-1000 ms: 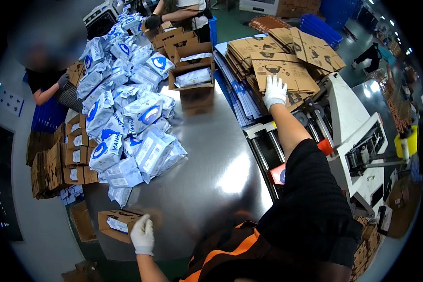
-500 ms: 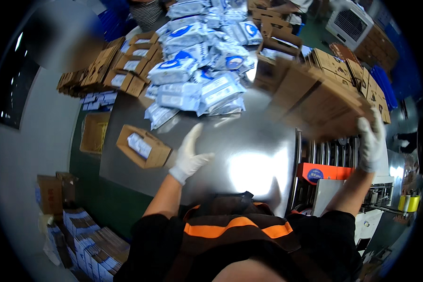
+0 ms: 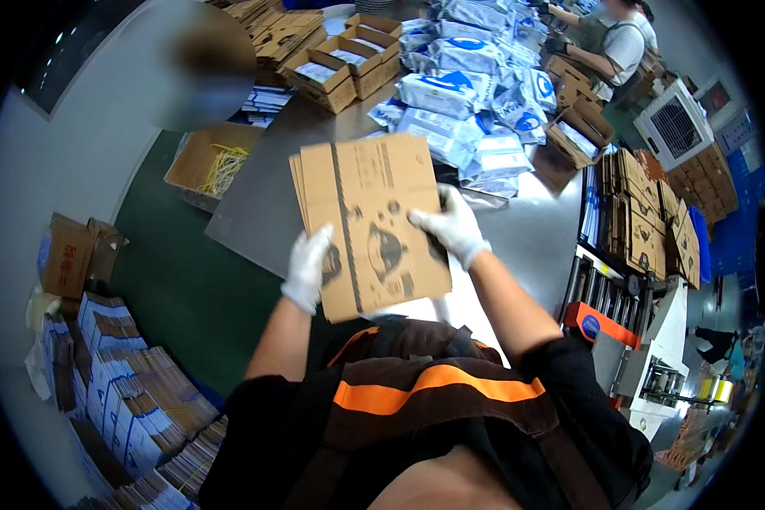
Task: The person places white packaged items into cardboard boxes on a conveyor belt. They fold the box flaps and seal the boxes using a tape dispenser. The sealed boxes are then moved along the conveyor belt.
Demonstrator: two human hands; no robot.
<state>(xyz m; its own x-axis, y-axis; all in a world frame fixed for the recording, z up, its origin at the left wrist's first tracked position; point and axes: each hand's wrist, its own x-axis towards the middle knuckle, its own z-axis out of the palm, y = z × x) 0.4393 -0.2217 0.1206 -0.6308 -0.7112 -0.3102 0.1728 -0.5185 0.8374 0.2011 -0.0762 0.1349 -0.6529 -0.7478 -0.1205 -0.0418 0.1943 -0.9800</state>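
A few flattened brown cardboard boxes (image 3: 365, 183), printed with dark drawings, are held together as a thin stack in front of me, above the near part of the metal table (image 3: 268, 200). My left hand (image 3: 308, 265), in a white glove, grips the stack's left edge. On the right side my gloved right hand (image 3: 457, 228) clasps it, thumb lying on the front face. Beyond the stack lies a heap of white and blue plastic packets (image 3: 450, 93). The cardboard covers part of the tabletop.
Open boxes with packets (image 3: 348, 64) stand at the far left of the table, another open box (image 3: 580, 134) at the right. Flattened cartons (image 3: 642, 212) and a roller conveyor (image 3: 599, 293) flank me. Cardboard bundles (image 3: 144, 382) are on the left floor. A co-worker (image 3: 616, 51) stands across.
My right hand has brought the cardboard from the right side to the front. The left hand, earlier open and empty, now grips it too. The view has turned; the small open box no longer shows.
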